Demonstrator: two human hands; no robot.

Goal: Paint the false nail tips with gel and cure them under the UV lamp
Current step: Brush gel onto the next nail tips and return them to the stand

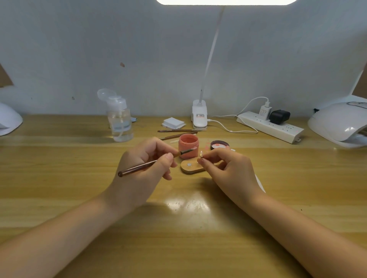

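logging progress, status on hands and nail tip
Left hand grips brush. Right hand pinches clear nail tip. Gel jar open. Nothing in the way.

Single view only, head-mounted, wide-angle. It looks forward and down across the wooden surface (59, 178) toward the pale wall (79, 49) behind it. Both forearms enter from the bottom corners, with the left hand (143, 160) and right hand (228, 168) close to the lens at frame centre. Lines bow toward the edges. A bright lamp head (224, 2) is cut by the top edge. No second view to compare.
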